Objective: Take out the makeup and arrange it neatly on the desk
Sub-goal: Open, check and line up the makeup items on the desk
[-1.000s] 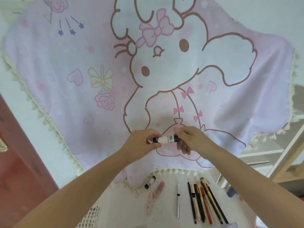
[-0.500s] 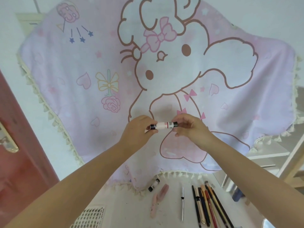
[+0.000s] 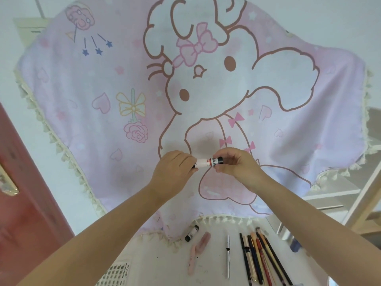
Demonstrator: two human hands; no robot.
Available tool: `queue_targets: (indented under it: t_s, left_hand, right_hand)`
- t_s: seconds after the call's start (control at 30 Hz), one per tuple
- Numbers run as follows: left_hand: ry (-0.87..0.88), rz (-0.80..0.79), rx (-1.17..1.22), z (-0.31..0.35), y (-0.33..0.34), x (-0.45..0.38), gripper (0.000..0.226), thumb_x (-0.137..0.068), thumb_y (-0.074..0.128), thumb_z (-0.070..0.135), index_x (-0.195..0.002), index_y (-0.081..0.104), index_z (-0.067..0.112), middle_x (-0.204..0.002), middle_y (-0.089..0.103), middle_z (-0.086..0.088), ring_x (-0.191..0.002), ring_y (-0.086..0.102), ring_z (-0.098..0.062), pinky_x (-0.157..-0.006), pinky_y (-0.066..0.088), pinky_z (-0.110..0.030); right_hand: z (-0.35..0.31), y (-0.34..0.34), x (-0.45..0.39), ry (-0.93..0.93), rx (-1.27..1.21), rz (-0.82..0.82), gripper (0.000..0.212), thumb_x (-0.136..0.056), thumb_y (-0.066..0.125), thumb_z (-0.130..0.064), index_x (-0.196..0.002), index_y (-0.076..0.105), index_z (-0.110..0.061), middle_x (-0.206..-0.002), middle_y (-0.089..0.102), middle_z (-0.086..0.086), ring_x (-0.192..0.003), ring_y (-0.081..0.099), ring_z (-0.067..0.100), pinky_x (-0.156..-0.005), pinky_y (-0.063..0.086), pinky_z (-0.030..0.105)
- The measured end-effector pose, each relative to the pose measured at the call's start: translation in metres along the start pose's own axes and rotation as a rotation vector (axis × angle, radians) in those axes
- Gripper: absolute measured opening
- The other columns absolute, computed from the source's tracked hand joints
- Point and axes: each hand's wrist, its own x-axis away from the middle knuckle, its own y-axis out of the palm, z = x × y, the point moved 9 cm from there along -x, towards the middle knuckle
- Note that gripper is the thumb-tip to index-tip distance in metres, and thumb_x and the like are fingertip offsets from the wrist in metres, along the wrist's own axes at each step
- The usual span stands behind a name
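I hold a small white makeup tube [image 3: 207, 162] with black ends level in the air, in front of the pink cartoon cloth. My left hand [image 3: 175, 169] grips its left end and my right hand [image 3: 235, 163] pinches its black right cap. Below, on the white desk [image 3: 165, 263], lie a second small black-and-white tube [image 3: 192, 233], a pink clip-like item [image 3: 198, 251], a slim silver pen [image 3: 227, 255] and a row of several makeup pencils [image 3: 261, 261].
A pink cloth [image 3: 206, 89] with a cartoon rabbit and tasselled edge hangs behind the desk. A red door [image 3: 24, 203] with a brass handle is at the left. A white perforated basket [image 3: 115, 274] sits at the desk's front left. Wooden furniture [image 3: 362, 207] stands at the right.
Both hands have risen in the view with the tube, and the camera tilted so more desk shows. The left hand now covers more of the tube's left end.
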Motion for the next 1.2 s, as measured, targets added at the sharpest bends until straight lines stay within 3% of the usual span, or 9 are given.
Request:
queue_targets:
  t_s: [0.13, 0.27, 0.4, 0.57, 0.67, 0.77, 1.0, 1.13, 1.2]
  left_hand:
    - [-0.107, 0.003, 0.078, -0.003, 0.019, 0.009, 0.029, -0.050, 0.086, 0.001, -0.070, 0.066, -0.003, -0.062, 0.066, -0.012, -0.052, 0.061, -0.024, -0.061, 0.043, -0.025]
    - [-0.221, -0.041, 0.236, 0.005, 0.053, 0.022, 0.022, -0.061, 0.079, 0.003, -0.078, 0.067, -0.005, -0.067, 0.067, -0.013, -0.063, 0.061, -0.023, -0.072, 0.036, -0.027]
    - [-0.394, -0.193, 0.515, 0.024, 0.104, 0.038, 0.020, -0.079, 0.068, 0.011, -0.094, 0.066, -0.002, -0.088, 0.069, -0.013, -0.086, 0.062, -0.028, -0.073, 0.026, -0.012]
    - [-0.392, -0.455, 0.736, 0.089, 0.193, 0.054, 0.020, -0.086, 0.059, 0.022, -0.101, 0.062, 0.009, -0.095, 0.065, -0.003, -0.088, 0.053, -0.015, -0.071, 0.028, -0.016]
    - [-0.365, -0.672, 0.845, 0.140, 0.248, 0.061, 0.021, -0.086, 0.058, 0.023, -0.104, 0.061, 0.013, -0.097, 0.063, -0.001, -0.084, 0.052, -0.012, -0.071, 0.032, -0.021]
    - [-0.345, -0.810, 0.921, 0.189, 0.288, 0.065, 0.017, -0.084, 0.060, 0.017, -0.097, 0.061, 0.005, -0.092, 0.063, -0.012, -0.084, 0.056, -0.024, -0.060, 0.027, -0.023]
    - [-0.314, -0.988, 0.897, 0.262, 0.361, 0.070, 0.022, -0.086, 0.055, 0.018, -0.094, 0.063, 0.000, -0.095, 0.064, -0.018, -0.089, 0.058, -0.029, -0.073, 0.040, -0.034]
    - [-0.330, -1.020, 0.869, 0.280, 0.388, 0.075, 0.022, -0.088, 0.053, 0.021, -0.094, 0.065, 0.003, -0.093, 0.063, -0.016, -0.088, 0.057, -0.028, -0.073, 0.043, -0.036]
    - [-0.335, -1.010, 0.872, 0.284, 0.398, 0.076, 0.022, -0.089, 0.052, 0.021, -0.099, 0.065, 0.007, -0.097, 0.062, -0.013, -0.091, 0.057, -0.026, -0.072, 0.043, -0.033]
  right_hand:
    - [0.009, -0.004, 0.007, -0.010, 0.092, 0.035, 0.040, -0.076, 0.060, 0.013, -0.073, 0.060, -0.027, -0.085, 0.061, -0.006, -0.075, 0.061, 0.005, -0.067, 0.049, 0.009]
    - [0.030, -0.018, 0.027, 0.058, 0.099, 0.073, 0.037, -0.076, 0.059, 0.015, -0.074, 0.060, -0.022, -0.077, 0.060, -0.008, -0.064, 0.059, -0.010, -0.062, 0.047, 0.005]
    - [0.064, -0.045, 0.059, 0.184, 0.153, 0.115, 0.026, -0.077, 0.059, 0.014, -0.090, 0.063, -0.008, -0.082, 0.060, 0.001, -0.065, 0.059, -0.005, -0.064, 0.046, 0.004]
    - [0.122, -0.084, 0.103, 0.400, 0.334, 0.119, 0.019, -0.079, 0.060, 0.008, -0.094, 0.065, -0.004, -0.082, 0.058, 0.002, -0.061, 0.057, -0.001, -0.049, 0.040, 0.001]
    - [0.157, -0.110, 0.129, 0.473, 0.524, 0.082, 0.019, -0.078, 0.063, 0.003, -0.096, 0.066, -0.002, -0.088, 0.059, 0.003, -0.078, 0.057, 0.014, -0.071, 0.045, 0.009]
    - [0.187, -0.135, 0.156, 0.540, 0.633, 0.063, 0.019, -0.079, 0.063, 0.000, -0.097, 0.068, -0.003, -0.086, 0.062, 0.002, -0.081, 0.056, 0.016, -0.071, 0.042, 0.008]
    - [0.257, -0.167, 0.188, 0.647, 0.950, -0.058, 0.024, -0.085, 0.056, -0.014, -0.108, 0.062, -0.007, -0.103, 0.063, 0.012, -0.100, 0.055, 0.026, -0.077, 0.032, 0.020]
    - [0.264, -0.177, 0.183, 0.616, 1.252, -0.072, 0.024, -0.064, 0.079, -0.022, -0.079, 0.065, -0.010, -0.069, 0.067, 0.004, -0.069, 0.062, 0.024, -0.060, 0.041, 0.029]
    - [0.272, -0.182, 0.186, 0.661, 1.282, -0.054, 0.019, -0.070, 0.073, -0.025, -0.081, 0.063, -0.012, -0.072, 0.068, 0.001, -0.076, 0.060, 0.024, -0.068, 0.035, 0.031]
